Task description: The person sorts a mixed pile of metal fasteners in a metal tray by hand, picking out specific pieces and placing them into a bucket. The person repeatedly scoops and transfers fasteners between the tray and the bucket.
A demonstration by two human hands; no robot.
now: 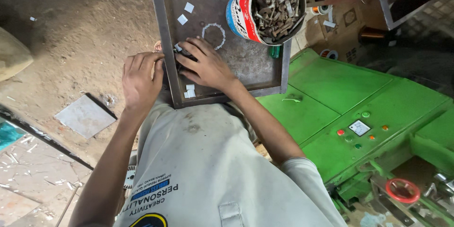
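Two hands met at the left rim of a shallow metal tray (166,28). The right hand (204,64) lay inside, fingers curled narrow over a small dark part (182,53), probably hard, light and easy to pinch by its sides. The left hand (140,78) gripped the rim from outside. The raised rim closed in the tray; bare floor of the tray lay behind, up to a can of rusty bolts (267,7).
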